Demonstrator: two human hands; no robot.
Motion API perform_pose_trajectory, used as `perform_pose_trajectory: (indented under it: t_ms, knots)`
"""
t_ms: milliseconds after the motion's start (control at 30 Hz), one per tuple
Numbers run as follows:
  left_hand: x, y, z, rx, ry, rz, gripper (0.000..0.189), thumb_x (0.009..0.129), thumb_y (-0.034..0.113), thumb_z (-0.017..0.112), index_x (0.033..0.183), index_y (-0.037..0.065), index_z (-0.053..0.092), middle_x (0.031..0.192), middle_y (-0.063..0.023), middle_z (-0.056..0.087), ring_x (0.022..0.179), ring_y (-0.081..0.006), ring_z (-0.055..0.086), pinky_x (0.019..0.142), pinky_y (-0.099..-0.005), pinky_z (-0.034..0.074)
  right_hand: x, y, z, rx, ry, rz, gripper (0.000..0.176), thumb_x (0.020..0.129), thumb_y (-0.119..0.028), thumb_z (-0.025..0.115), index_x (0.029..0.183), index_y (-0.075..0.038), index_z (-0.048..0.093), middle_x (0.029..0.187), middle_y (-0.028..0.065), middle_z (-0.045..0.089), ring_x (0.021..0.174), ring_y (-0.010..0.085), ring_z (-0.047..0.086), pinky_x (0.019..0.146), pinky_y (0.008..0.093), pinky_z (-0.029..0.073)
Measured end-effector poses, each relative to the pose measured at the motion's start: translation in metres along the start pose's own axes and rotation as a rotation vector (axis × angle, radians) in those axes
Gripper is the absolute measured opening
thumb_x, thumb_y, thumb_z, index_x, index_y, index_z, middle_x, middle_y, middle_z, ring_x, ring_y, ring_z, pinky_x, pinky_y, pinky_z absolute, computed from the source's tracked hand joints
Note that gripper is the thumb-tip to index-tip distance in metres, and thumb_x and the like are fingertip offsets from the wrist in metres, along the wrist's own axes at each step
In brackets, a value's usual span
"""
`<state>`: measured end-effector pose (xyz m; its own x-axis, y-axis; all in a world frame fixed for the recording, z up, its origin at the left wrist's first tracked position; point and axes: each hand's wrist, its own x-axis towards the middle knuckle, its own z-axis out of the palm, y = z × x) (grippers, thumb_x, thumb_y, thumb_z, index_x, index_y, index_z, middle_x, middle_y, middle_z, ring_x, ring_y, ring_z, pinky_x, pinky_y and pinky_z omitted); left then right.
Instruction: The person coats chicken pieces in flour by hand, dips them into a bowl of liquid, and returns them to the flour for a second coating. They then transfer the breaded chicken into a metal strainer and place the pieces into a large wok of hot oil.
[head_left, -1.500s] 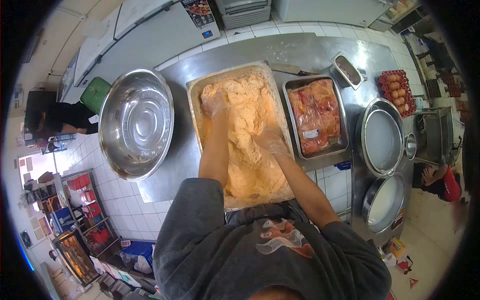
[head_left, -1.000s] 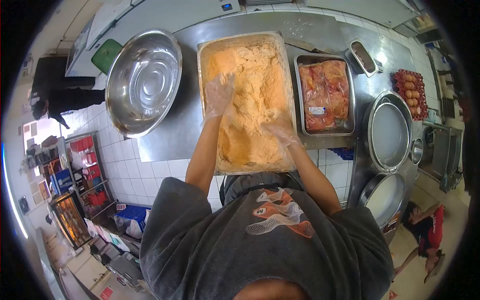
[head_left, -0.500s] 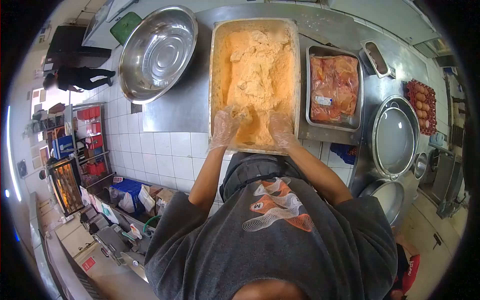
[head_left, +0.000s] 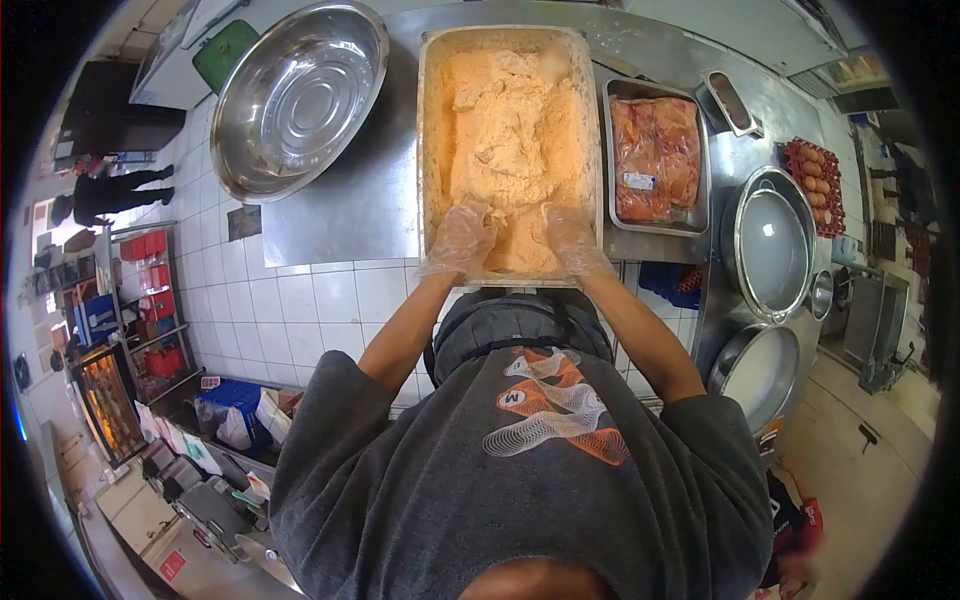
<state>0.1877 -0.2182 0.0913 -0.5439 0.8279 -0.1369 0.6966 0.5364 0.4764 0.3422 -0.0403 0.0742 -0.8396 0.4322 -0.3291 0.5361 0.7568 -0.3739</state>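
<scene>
A deep rectangular tray (head_left: 425,150) holds orange-tinted breading flour (head_left: 520,150), heaped with lumpy coated pieces toward its far side. My left hand (head_left: 464,240), in a clear plastic glove, is at the tray's near left, its fingers closed around a flour-coated piece of chicken (head_left: 494,217) that is mostly hidden. Across from it, my right hand (head_left: 574,242), also gloved, rests against the flour at the near right. Its fingers look extended and loosely curved, with nothing visible in them. Between both hands lies a hollow of loose flour.
Right of the tray, a metal pan (head_left: 612,215) holds bagged raw meat (head_left: 655,155). Beyond are a small metal container (head_left: 730,103), eggs (head_left: 815,180) and bowls of whitish liquid (head_left: 770,245). A large steel bowl (head_left: 300,100) stands left. Another person (head_left: 115,197) is at far left.
My left hand has turned further over the coated piece, covering more of it. My right hand has shifted slightly at the flour's edge. The whole view has moved a little with my head.
</scene>
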Motion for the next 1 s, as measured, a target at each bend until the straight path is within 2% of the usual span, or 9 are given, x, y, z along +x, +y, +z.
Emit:
perform_pose_trajectory:
  t_ms: [167, 300, 533, 600, 667, 767, 867, 933, 1000]
  knots:
    - [-0.009, 0.038, -0.051, -0.171, 0.019, -0.209, 0.034, 0.087, 0.036, 0.067, 0.091, 0.004, 0.075, 0.083, -0.0221, 0.072, 0.078, -0.0416, 0.070, 0.075, -0.0478, 0.056, -0.002, -0.014, -0.014, 0.005, 0.038, 0.060, 0.023, 0.088, -0.016, 0.059, 0.102, 0.001, 0.068, 0.099, 0.0252, 0.071, 0.095, 0.0414, 0.070, 0.086, 0.0516, 0.053]
    - [-0.009, 0.033, -0.037, -0.224, 0.027, -0.134, 0.035, 0.087, 0.036, 0.067, 0.088, 0.002, 0.075, 0.082, -0.0254, 0.071, 0.080, -0.0409, 0.071, 0.073, -0.0473, 0.056, 0.000, -0.021, -0.023, 0.039, 0.037, 0.111, 0.025, 0.086, -0.016, 0.061, 0.103, 0.001, 0.068, 0.099, 0.0252, 0.071, 0.094, 0.0428, 0.069, 0.086, 0.0498, 0.054]
    - [0.000, 0.047, -0.010, 0.061, 0.107, -0.131, 0.041, 0.084, 0.042, 0.067, 0.087, 0.002, 0.075, 0.081, -0.0252, 0.072, 0.075, -0.0412, 0.071, 0.070, -0.0495, 0.057, -0.037, -0.072, -0.042, 0.199, 0.408, 0.076, 0.029, 0.083, -0.022, 0.067, 0.098, 0.001, 0.069, 0.095, 0.0257, 0.070, 0.093, 0.0451, 0.067, 0.085, 0.0511, 0.054]
    - [-0.004, 0.070, -0.062, 0.067, 0.027, -0.224, 0.044, 0.083, 0.044, 0.070, 0.080, 0.001, 0.074, 0.075, -0.0250, 0.071, 0.072, -0.0403, 0.072, 0.066, -0.0490, 0.056, -0.036, -0.069, -0.052, 0.214, 0.467, 0.174, 0.030, 0.083, -0.024, 0.068, 0.098, 0.002, 0.069, 0.092, 0.0256, 0.069, 0.092, 0.0454, 0.067, 0.083, 0.0508, 0.054]
    - [-0.003, 0.048, -0.061, -0.180, 0.118, -0.171, 0.044, 0.083, 0.044, 0.071, 0.075, 0.000, 0.074, 0.068, -0.0230, 0.069, 0.068, -0.0389, 0.071, 0.063, -0.0480, 0.055, -0.037, -0.067, -0.062, 0.243, 0.422, 0.308, 0.032, 0.082, -0.026, 0.070, 0.097, 0.002, 0.069, 0.092, 0.0264, 0.070, 0.092, 0.0453, 0.067, 0.083, 0.0503, 0.054]
    - [-0.004, 0.058, -0.031, 0.031, 0.194, -0.078, 0.040, 0.083, 0.040, 0.072, 0.075, 0.001, 0.075, 0.066, -0.0210, 0.069, 0.063, -0.0367, 0.070, 0.060, -0.0470, 0.054, -0.049, -0.074, -0.058, 0.216, 0.398, 0.336, 0.035, 0.082, -0.029, 0.072, 0.097, 0.003, 0.070, 0.095, 0.0282, 0.070, 0.095, 0.0445, 0.068, 0.085, 0.0493, 0.055]
    - [-0.014, 0.055, -0.070, -0.231, 0.074, -0.151, 0.040, 0.083, 0.041, 0.072, 0.076, 0.001, 0.075, 0.065, -0.0200, 0.069, 0.061, -0.0366, 0.069, 0.059, -0.0468, 0.054, -0.052, -0.075, -0.057, 0.152, 0.365, 0.266, 0.038, 0.081, -0.033, 0.073, 0.096, 0.003, 0.072, 0.099, 0.0299, 0.070, 0.096, 0.0436, 0.070, 0.085, 0.0479, 0.056]
    - [-0.018, 0.046, -0.087, -0.297, 0.101, -0.123, 0.040, 0.083, 0.041, 0.072, 0.075, 0.001, 0.074, 0.065, -0.0196, 0.069, 0.061, -0.0362, 0.069, 0.059, -0.0465, 0.054, -0.057, -0.081, -0.081, 0.266, 0.373, 0.498, 0.040, 0.080, -0.033, 0.073, 0.096, 0.003, 0.072, 0.100, 0.0284, 0.071, 0.096, 0.0434, 0.070, 0.085, 0.0479, 0.057]
    - [-0.018, 0.041, -0.076, -0.200, 0.111, -0.108, 0.038, 0.081, 0.038, 0.073, 0.074, 0.001, 0.074, 0.065, -0.0192, 0.069, 0.061, -0.0354, 0.069, 0.059, -0.0457, 0.054, -0.052, -0.086, -0.074, 0.317, 0.386, 0.464, 0.041, 0.079, -0.034, 0.074, 0.096, 0.003, 0.073, 0.098, 0.0276, 0.072, 0.095, 0.0429, 0.070, 0.084, 0.0482, 0.057]
